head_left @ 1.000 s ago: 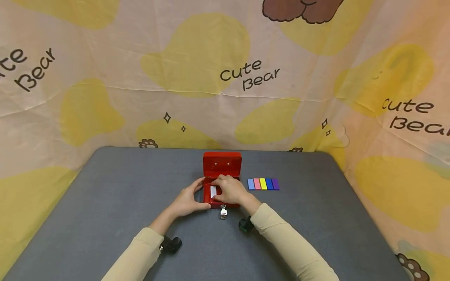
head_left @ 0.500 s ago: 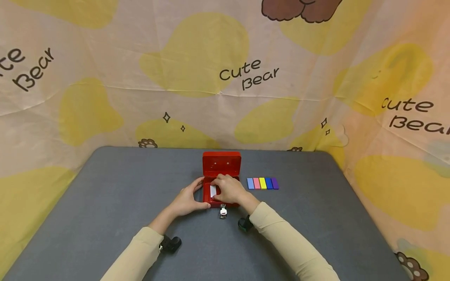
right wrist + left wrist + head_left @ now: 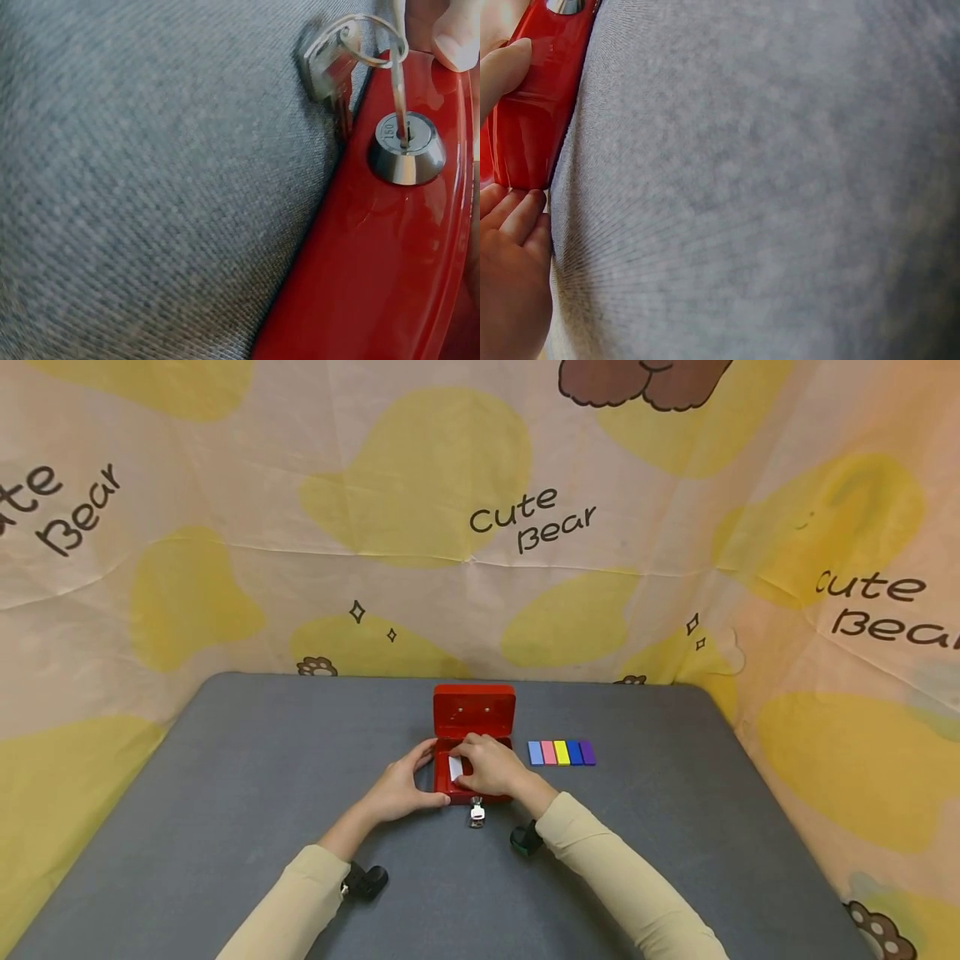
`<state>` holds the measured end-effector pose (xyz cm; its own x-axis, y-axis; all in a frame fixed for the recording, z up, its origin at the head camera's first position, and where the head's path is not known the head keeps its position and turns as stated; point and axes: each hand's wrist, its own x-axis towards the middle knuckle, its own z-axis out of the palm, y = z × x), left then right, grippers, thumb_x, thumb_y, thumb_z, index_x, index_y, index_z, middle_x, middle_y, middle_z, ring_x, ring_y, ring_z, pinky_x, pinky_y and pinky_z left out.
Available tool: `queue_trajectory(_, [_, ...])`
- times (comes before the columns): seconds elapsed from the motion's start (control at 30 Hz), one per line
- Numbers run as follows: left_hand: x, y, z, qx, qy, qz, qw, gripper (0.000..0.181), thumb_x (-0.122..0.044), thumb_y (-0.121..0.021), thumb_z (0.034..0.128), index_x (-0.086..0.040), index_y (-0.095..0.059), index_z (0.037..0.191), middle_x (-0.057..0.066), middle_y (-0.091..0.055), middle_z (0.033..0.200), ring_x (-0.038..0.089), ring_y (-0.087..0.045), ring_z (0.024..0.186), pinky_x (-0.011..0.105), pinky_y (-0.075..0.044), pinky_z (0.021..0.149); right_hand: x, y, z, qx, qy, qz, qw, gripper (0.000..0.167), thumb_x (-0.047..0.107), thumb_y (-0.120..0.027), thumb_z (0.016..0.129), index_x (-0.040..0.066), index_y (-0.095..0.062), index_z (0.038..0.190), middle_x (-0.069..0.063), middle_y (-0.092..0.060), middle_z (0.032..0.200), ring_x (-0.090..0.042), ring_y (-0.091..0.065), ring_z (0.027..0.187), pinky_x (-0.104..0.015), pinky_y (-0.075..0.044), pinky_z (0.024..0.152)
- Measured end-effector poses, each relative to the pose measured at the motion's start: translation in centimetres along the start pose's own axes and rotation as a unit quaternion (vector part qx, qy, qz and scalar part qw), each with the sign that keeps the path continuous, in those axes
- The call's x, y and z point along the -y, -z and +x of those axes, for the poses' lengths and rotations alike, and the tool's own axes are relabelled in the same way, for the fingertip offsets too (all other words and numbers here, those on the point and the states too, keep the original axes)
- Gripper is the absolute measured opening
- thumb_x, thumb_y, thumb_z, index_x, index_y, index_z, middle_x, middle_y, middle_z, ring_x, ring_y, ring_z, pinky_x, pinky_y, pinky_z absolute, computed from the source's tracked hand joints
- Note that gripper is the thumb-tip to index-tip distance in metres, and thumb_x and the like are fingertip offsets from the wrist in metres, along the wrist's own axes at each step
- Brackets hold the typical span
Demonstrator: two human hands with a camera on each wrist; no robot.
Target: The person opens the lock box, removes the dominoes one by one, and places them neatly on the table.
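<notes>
A red metal cash box (image 3: 442, 783) stands on the table with its lid (image 3: 474, 710) raised. My left hand (image 3: 395, 789) holds it at the near left corner, thumb on the front wall and fingers along the left side. Inside the box, my right hand (image 3: 491, 766) pinches a white flat block (image 3: 455, 768) between thumb and fingertips; the palm hides part of the box's inside. In the right wrist view a key (image 3: 399, 90) sits in the round lock (image 3: 409, 154) on the front, and a second key (image 3: 330, 67) hangs from its ring.
Right of the box, several coloured blocks (image 3: 562, 753) lie side by side in a row: light blue, pink, yellow, blue and purple. The grey table (image 3: 262, 760) reaches back to a patterned cloth (image 3: 420, 485) hanging behind it.
</notes>
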<state>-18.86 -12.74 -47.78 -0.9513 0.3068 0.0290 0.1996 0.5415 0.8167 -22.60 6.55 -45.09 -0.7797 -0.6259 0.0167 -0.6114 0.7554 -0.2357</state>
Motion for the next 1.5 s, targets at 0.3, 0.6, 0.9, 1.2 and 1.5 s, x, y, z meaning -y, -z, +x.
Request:
queue_trajectory(0.3, [0.1,0.0,-0.1,0.001,0.000,-0.002,1.0000,0.090,-0.029,-0.082,0.0666,-0.012,-0.034,0.141,0.016,-0.049,0.135,0.026,-0.046,0.125,0.051,-0.033,0.103,0.0,0.2,-0.3,0.003,0.004,0.013,0.9999,0.043,0.031,-0.070,0.080,0.016,-0.062,0.120,-0.003,-0.060,0.114,-0.017,-0.054,0.102,-0.033,-0.045,0.094])
queue_trajectory(0.6, [0.0,0.0,0.0,0.004,0.008,0.004,1.0000,0.091,-0.031,-0.082,0.0668,-0.013,-0.033,0.141,0.015,-0.048,0.136,0.025,-0.046,0.126,0.051,-0.033,0.103,-0.3,0.8,-1.0,-0.016,0.020,0.017,0.9995,0.041,0.031,-0.069,0.080,0.015,-0.064,0.118,-0.002,-0.061,0.110,-0.016,-0.054,0.099,-0.033,-0.047,0.090])
queue_trajectory(0.9, [0.0,0.0,0.1,0.003,0.013,0.010,0.9999,0.090,-0.030,-0.082,0.0666,-0.015,-0.033,0.142,0.012,-0.049,0.136,0.022,-0.046,0.126,0.049,-0.034,0.103,-0.8,1.6,-1.9,-0.049,0.035,0.014,0.9981,0.041,0.033,-0.069,0.079,0.015,-0.064,0.116,-0.002,-0.062,0.108,-0.016,-0.055,0.097,-0.033,-0.049,0.087])
queue_trajectory(1.2, [-0.1,0.0,0.0,0.008,0.022,0.001,0.9997,0.090,-0.030,-0.081,0.0671,-0.015,-0.033,0.141,0.011,-0.047,0.138,0.022,-0.045,0.127,0.049,-0.034,0.103,-2.0,3.1,-3.0,-0.079,0.054,0.037,0.9947,0.040,0.029,-0.071,0.078,0.011,-0.065,0.114,-0.003,-0.061,0.105,-0.016,-0.054,0.093,-0.030,-0.050,0.080])
queue_trajectory(1.5, [-0.1,0.0,0.1,0.006,0.022,-0.001,0.9997,0.090,-0.031,-0.081,0.0668,-0.015,-0.034,0.141,0.010,-0.047,0.138,0.021,-0.045,0.127,0.048,-0.035,0.103,-3.2,4.9,-4.1,-0.087,0.042,0.035,0.9947,0.040,0.027,-0.072,0.079,0.012,-0.064,0.115,-0.001,-0.061,0.107,-0.015,-0.052,0.091,-0.024,-0.048,0.072])
